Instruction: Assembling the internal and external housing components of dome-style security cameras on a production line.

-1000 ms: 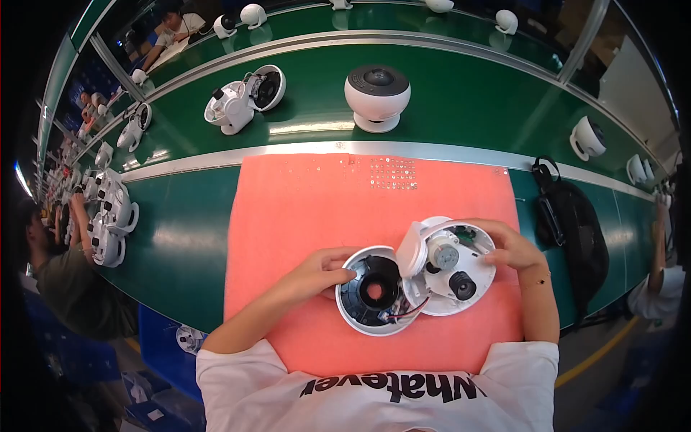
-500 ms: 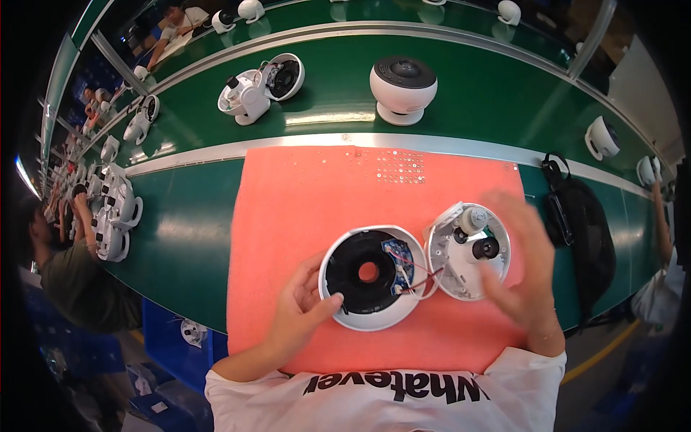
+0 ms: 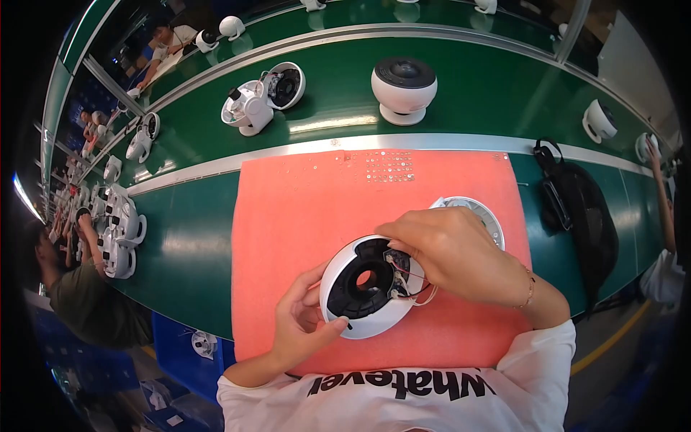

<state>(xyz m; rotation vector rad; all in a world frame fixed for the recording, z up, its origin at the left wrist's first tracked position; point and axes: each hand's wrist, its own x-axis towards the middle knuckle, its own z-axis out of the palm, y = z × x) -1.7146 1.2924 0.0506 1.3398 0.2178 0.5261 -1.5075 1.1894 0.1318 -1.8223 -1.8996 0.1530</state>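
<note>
My left hand (image 3: 306,320) grips the near left side of a round white camera housing (image 3: 374,325), its thumb over the rim. The housing is tilted and shows a black inner part (image 3: 344,284) with a round central hole. Inside its right side sit a small circuit board (image 3: 398,261) and thin wires (image 3: 425,294). My right hand (image 3: 461,255) reaches over, fingers pinched at the housing's far right rim beside the board. Behind that hand lies the other white camera half (image 3: 491,218), mostly hidden. Wires run toward it under my hand.
A pink mat (image 3: 288,209) covers the bench, with rows of small screws (image 3: 391,167) at its far edge. A black bag (image 3: 586,223) lies to the right. Beyond are an assembled camera (image 3: 404,90) and an opened one (image 3: 248,108). Stacked white parts (image 3: 119,230) stand left, near a co-worker.
My right hand has moved left from the other camera half to the housing's rim and closed there. My left hand has kept hold of the housing, which is now more tilted.
</note>
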